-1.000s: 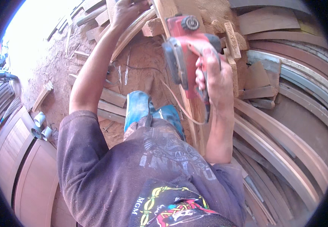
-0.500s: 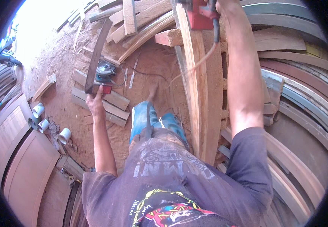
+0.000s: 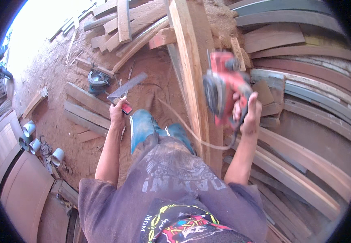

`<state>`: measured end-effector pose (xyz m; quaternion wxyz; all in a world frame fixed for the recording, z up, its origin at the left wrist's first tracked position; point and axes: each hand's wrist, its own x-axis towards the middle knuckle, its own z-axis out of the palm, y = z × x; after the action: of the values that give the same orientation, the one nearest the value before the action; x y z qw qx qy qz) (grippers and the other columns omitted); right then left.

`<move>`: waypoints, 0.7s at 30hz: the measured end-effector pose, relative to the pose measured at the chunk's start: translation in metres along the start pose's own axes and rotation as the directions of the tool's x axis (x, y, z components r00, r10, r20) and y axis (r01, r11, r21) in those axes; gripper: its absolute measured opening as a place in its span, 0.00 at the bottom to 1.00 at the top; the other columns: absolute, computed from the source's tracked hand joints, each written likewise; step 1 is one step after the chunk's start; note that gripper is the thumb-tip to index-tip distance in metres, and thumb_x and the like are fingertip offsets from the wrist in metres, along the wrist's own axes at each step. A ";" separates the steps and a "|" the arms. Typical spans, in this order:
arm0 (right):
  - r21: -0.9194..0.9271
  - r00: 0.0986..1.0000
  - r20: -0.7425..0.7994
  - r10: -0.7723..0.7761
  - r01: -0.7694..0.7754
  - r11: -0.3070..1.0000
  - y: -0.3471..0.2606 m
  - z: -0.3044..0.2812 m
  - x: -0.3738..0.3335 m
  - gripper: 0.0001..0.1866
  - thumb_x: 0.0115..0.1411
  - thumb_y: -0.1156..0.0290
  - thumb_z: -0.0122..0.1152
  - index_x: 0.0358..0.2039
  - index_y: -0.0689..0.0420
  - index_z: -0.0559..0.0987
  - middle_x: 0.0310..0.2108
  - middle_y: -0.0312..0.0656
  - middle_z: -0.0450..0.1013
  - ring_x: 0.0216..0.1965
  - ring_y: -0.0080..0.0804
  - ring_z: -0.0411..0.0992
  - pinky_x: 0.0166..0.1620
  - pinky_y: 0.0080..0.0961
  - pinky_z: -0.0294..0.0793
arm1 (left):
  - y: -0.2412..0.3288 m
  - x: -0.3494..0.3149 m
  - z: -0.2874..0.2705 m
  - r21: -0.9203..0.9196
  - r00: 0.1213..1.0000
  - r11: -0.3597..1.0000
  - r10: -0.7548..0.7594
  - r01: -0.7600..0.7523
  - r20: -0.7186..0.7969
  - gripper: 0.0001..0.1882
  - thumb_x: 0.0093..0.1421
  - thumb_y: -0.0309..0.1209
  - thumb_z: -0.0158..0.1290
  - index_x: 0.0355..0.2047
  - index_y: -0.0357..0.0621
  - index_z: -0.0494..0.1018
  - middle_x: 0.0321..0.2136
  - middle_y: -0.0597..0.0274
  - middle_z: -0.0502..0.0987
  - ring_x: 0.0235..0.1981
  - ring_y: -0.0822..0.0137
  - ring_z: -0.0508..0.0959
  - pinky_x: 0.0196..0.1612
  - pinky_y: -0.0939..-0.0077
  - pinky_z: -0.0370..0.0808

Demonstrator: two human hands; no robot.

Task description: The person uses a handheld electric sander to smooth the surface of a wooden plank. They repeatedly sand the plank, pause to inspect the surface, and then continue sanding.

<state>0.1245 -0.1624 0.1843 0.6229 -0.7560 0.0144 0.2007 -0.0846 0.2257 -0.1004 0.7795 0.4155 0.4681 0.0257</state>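
My right hand (image 3: 247, 115) is wrapped round the rear handle of a red electric hand planer (image 3: 228, 79), slightly blurred, tilted with a dark round side toward the left. It is held up over the right side of a long timber beam (image 3: 189, 69); whether they touch I cannot tell. A cord (image 3: 183, 123) loops from the planer across the beam. On the left, my left hand (image 3: 117, 113) is closed on a try square (image 3: 130, 86), its grey blade pointing away and to the right, with red showing by my fingers.
A circular saw (image 3: 98, 81) rests on the sawdust-covered ground beside several boards (image 3: 88, 101). More planks (image 3: 143, 24) are piled at the far side. Stacked boards (image 3: 301, 65) line the right. White cups (image 3: 57, 157) and wooden panels (image 3: 29, 182) stand at the left.
My right hand has drawn the planer back from the far end of the beam, nearer and to the right. My left hand has moved right, and the square's blade has swung rightward.
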 end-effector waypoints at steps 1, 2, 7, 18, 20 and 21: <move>-0.020 0.998 -0.040 0.051 -0.052 0.998 0.013 -0.014 -0.037 0.41 0.76 0.34 0.46 0.56 0.65 0.81 0.38 0.36 0.75 0.22 0.16 0.65 0.22 0.19 0.62 | -0.005 -0.008 0.014 -0.022 0.999 1.000 0.003 -0.004 -0.040 0.09 0.66 0.35 0.65 0.38 0.47 0.76 0.28 0.65 0.80 0.30 0.69 0.82 0.35 0.70 0.81; -0.067 0.988 -0.120 0.094 -0.103 0.992 0.021 -0.022 -0.074 0.41 0.74 0.32 0.48 0.49 0.65 0.82 0.31 0.34 0.73 0.20 0.16 0.64 0.22 0.18 0.62 | -0.006 -0.018 0.025 -0.020 0.998 0.998 -0.066 0.066 0.018 0.10 0.66 0.35 0.66 0.37 0.47 0.75 0.28 0.65 0.79 0.29 0.68 0.81 0.35 0.69 0.81; -0.083 0.904 -0.336 0.266 -0.309 0.947 0.081 -0.068 -0.239 0.41 0.70 0.28 0.54 0.38 0.62 0.81 0.19 0.29 0.67 0.18 0.15 0.63 0.21 0.19 0.62 | -0.037 -0.058 0.060 0.173 0.912 0.968 -0.233 0.183 0.337 0.13 0.68 0.40 0.66 0.37 0.48 0.74 0.27 0.67 0.78 0.28 0.67 0.82 0.36 0.68 0.82; 0.082 0.859 -0.347 0.376 -0.372 0.925 0.231 -0.105 -0.428 0.36 0.73 0.37 0.57 0.41 0.65 0.82 0.20 0.32 0.68 0.18 0.19 0.65 0.22 0.21 0.64 | -0.129 -0.238 0.140 0.543 0.737 0.836 -0.416 0.079 0.532 0.37 0.67 0.54 0.64 0.59 0.31 0.72 0.55 0.48 0.79 0.54 0.60 0.80 0.48 0.62 0.82; 0.130 0.852 -0.338 0.401 -0.379 0.916 0.245 -0.109 -0.428 0.32 0.74 0.41 0.58 0.40 0.64 0.82 0.20 0.31 0.69 0.19 0.19 0.65 0.23 0.22 0.64 | -0.138 -0.251 0.161 0.544 0.727 0.839 -0.387 0.022 0.567 0.33 0.67 0.54 0.64 0.57 0.35 0.78 0.46 0.56 0.84 0.41 0.68 0.83 0.42 0.69 0.81; 0.149 0.847 -0.335 0.412 -0.384 0.911 0.251 -0.111 -0.434 0.30 0.75 0.43 0.59 0.40 0.63 0.82 0.20 0.30 0.69 0.19 0.19 0.65 0.24 0.23 0.64 | -0.145 -0.253 0.165 0.571 0.703 0.821 -0.408 0.003 0.583 0.31 0.67 0.52 0.66 0.55 0.36 0.79 0.44 0.59 0.84 0.40 0.69 0.84 0.42 0.70 0.81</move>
<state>-0.3113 -0.4224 0.1053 0.5828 -0.7358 0.2920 0.1832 -0.1531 -0.0804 0.0173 0.7468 0.5357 0.1814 -0.3499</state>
